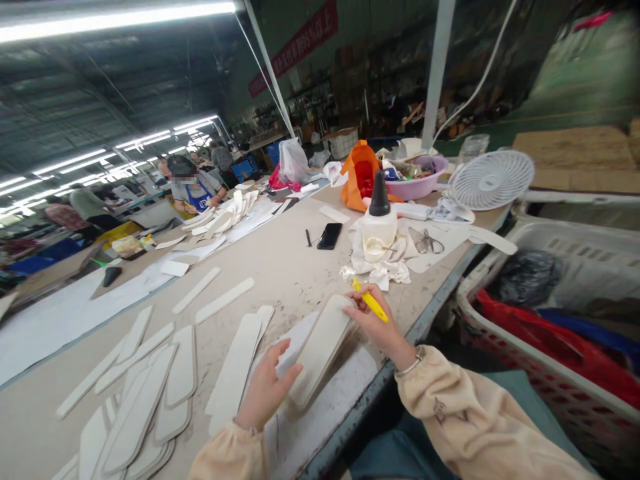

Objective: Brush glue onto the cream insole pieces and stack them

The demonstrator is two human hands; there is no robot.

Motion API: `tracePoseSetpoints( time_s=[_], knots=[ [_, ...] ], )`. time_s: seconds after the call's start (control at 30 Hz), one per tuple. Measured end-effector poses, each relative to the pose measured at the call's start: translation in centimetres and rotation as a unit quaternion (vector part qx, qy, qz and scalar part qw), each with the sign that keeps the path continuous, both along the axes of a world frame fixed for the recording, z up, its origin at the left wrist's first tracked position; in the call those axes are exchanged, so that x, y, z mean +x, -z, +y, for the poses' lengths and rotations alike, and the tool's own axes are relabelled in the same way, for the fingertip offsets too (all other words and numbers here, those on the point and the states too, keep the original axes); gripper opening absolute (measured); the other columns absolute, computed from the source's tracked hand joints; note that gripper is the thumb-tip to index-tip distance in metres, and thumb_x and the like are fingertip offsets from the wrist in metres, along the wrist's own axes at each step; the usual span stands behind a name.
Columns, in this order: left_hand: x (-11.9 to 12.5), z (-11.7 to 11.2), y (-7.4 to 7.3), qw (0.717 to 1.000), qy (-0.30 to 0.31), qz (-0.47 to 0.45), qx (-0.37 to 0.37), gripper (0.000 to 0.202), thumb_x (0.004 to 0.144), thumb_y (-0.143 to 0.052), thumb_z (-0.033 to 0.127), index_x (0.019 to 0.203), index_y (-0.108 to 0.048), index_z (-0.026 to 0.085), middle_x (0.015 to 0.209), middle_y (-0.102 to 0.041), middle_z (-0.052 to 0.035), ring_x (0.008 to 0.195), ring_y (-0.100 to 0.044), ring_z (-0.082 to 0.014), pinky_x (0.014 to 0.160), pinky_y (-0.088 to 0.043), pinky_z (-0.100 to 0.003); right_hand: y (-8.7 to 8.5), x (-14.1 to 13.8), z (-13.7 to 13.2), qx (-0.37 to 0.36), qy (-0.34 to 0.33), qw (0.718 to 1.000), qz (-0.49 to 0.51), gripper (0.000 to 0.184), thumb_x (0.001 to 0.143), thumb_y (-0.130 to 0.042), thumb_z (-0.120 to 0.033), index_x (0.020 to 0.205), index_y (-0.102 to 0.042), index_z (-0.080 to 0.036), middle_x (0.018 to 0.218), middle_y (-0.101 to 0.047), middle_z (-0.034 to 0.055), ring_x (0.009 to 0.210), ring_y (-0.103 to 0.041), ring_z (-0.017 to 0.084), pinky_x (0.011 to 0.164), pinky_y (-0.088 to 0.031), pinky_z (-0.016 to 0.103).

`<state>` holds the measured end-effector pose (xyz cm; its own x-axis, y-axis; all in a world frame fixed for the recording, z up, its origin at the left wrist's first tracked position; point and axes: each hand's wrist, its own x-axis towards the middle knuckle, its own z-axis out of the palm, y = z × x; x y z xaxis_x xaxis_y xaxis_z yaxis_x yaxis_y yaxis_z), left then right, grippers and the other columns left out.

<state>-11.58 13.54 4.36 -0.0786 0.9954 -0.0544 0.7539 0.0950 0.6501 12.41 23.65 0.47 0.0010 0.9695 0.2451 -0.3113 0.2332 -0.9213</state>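
Observation:
My right hand (377, 323) is closed around a yellow-handled tool (373, 303), whose working end I cannot make out. Its fingertips also touch the far end of a pale, round-cornered flat piece (320, 350), which lies on others like it at the table's near edge. My left hand (270, 387) is open, thumb and fingers apart, by the left side of that piece; whether it touches is unclear. Left of it lie more pale strips (237, 357) and an overlapping heap of them (143, 413). A white bottle with a black cone cap (380, 200) stands beyond my right hand on crumpled cloth.
A black phone (329, 236), scissors (429, 243), an orange bag (359, 177), a lilac basin (417, 179) and a white fan (493, 179) sit farther back. At right stands a white plastic basket (555, 233). A person in a blue apron (200, 197) works across the table.

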Motion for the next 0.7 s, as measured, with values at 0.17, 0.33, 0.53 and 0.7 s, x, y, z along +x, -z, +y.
tracePoseSetpoints(
  time_s=[0.17,0.33,0.53,0.7],
  knots=[
    [2.5,1.8,-1.6,0.99,0.06,-0.099,-0.083,0.036,0.076,-0.056,0.046,0.094,-0.065,0.016,0.092,-0.069,-0.0069,0.088,-0.062,-0.0213,0.072,-0.048,-0.03,-2.1,0.6,-0.6,0.001,-0.057,0.997,0.046,0.044,0.07,-0.069,-0.029,0.091,-0.03,-0.028,0.094,-0.06,-0.0013,0.076,-0.059,0.014,0.068,-0.049,0.028],
    [5.0,0.9,-1.3,0.972,0.027,-0.182,-0.15,0.037,0.075,-0.057,0.049,0.068,-0.063,0.014,0.059,-0.061,0.001,0.058,-0.054,-0.0141,0.053,-0.04,-0.025,-2.7,1.5,-0.9,0.009,-0.05,0.999,0.016,0.041,0.073,-0.068,-0.036,0.087,-0.031,-0.027,0.077,-0.053,-0.0051,0.064,-0.053,0.012,0.059,-0.046,0.025],
    [7.7,-2.6,-0.5,0.86,-0.04,-0.471,-0.193,0.032,0.073,-0.067,0.04,0.09,-0.068,0.013,0.08,-0.071,-0.0062,0.077,-0.064,-0.0195,0.075,-0.049,-0.032,-2.6,2.1,-0.9,0.027,-0.036,0.998,-0.034,0.039,0.073,-0.068,-0.037,0.084,-0.033,-0.026,0.07,-0.047,-0.0066,0.06,-0.048,0.011,0.055,-0.041,0.023],
    [8.9,-6.0,1.5,0.708,-0.055,-0.624,-0.327,0.053,0.081,-0.051,0.054,0.109,-0.06,0.01,0.095,-0.07,-0.016,0.087,-0.068,-0.028,0.075,-0.053,-0.042,-1.6,2.5,-0.5,0.031,-0.01,0.997,-0.071,0.04,0.071,-0.069,-0.039,0.086,-0.034,-0.025,0.072,-0.048,-0.0068,0.063,-0.049,0.01,0.059,-0.041,0.023]
  ],
)
